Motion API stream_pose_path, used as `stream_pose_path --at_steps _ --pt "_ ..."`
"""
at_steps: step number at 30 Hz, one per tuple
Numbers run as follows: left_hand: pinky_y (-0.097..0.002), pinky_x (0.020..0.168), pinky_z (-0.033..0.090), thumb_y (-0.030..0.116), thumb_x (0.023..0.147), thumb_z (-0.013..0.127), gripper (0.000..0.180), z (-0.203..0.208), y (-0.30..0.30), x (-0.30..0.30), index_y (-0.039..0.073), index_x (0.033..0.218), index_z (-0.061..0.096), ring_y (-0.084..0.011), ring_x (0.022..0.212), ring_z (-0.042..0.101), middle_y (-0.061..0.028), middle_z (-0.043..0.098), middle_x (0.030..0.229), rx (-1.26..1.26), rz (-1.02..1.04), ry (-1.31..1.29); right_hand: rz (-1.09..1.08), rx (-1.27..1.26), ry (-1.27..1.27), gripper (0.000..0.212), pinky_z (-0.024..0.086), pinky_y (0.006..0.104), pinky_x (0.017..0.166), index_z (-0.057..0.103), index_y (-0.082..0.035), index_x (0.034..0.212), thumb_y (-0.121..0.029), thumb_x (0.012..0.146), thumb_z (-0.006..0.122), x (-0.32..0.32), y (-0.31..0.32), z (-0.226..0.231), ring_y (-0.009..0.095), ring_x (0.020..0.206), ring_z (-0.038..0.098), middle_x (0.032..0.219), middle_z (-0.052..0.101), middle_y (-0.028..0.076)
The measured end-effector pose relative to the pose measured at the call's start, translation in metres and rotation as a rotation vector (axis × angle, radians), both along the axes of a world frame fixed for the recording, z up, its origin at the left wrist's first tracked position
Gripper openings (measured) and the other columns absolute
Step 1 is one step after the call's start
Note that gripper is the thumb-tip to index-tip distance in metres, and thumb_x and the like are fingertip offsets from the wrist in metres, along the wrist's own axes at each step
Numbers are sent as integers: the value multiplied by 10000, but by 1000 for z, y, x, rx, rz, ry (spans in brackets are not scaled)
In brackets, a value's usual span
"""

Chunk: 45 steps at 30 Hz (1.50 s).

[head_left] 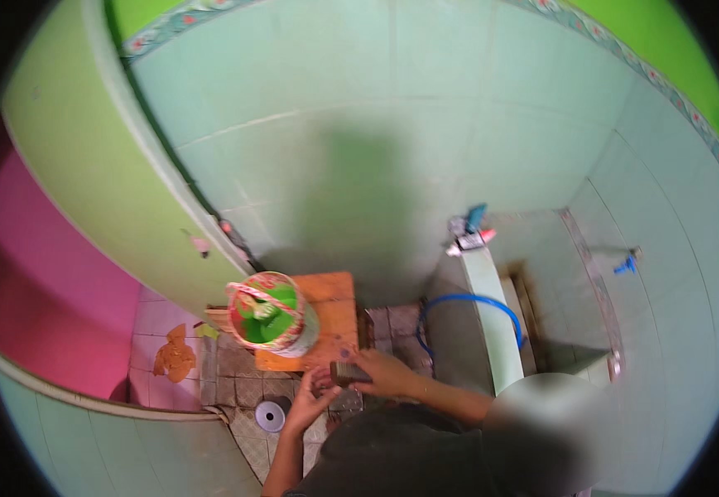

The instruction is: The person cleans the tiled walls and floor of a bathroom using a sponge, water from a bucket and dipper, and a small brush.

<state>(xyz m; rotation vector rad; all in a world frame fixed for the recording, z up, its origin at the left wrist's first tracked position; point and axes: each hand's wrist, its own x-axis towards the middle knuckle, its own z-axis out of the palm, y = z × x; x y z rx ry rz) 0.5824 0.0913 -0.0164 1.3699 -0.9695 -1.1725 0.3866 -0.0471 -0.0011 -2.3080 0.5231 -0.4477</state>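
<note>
Above the front edge of an orange wooden board or low table (326, 287), my right hand (382, 373) grips a small brown block-like thing (344, 373). It may be a brush, but its kind is too small to make out. Just left of it is my left hand (313, 399), palm turned toward the block, with its fingers apart and slightly curved. Whether those fingertips touch the block I cannot tell. Beyond both hands, a patterned red-and-white bucket (300, 335) stands on the board. Green and pale items (272, 319) show inside, under its raised handle.
On the right a tiled basin ledge (492, 331) carries a looped blue hose (467, 297) and several tubes and packets (471, 236). A blue tap (627, 263) juts from the wall. A round white thing (271, 416) and an orange cloth (175, 356) lie on the floor, near an open door (119, 182).
</note>
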Motion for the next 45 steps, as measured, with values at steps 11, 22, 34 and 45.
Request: stream_pose_path --at_steps 11,22,34,45 --pt "-314 768 536 246 970 594 339 -30 64 36 -10 1187 540 -199 965 658 -112 648 1084 322 179 11 -860 -322 338 487 428 498 925 573 -10 1135 -248 752 756 -161 -141 -20 412 1067 527 1135 568 248" --pt "-309 725 536 284 985 567 304 -57 147 30 12 1121 580 -184 891 668 -90 665 1024 365 657 132 -1030 -323 805 534 463 452 957 570 -79 1186 -257 719 758 -243 -274 -107 383 1125 537 1161 572 168" --pt "-341 758 530 248 1013 500 303 -94 210 0 -13 1158 549 -226 948 661 -134 644 1099 511 862 273 -768 -279 633 641 477 466 930 584 -79 1215 -321 664 807 -278 -316 -163 388 1062 575 1130 584 217" --pt "-309 707 538 216 1009 489 258 -132 212 0 22 1158 571 -196 898 671 -98 654 1056 520 955 385 -915 -431 429 524 481 423 863 567 -36 1235 -401 872 665 -185 -258 -114 323 979 607 1131 601 168"
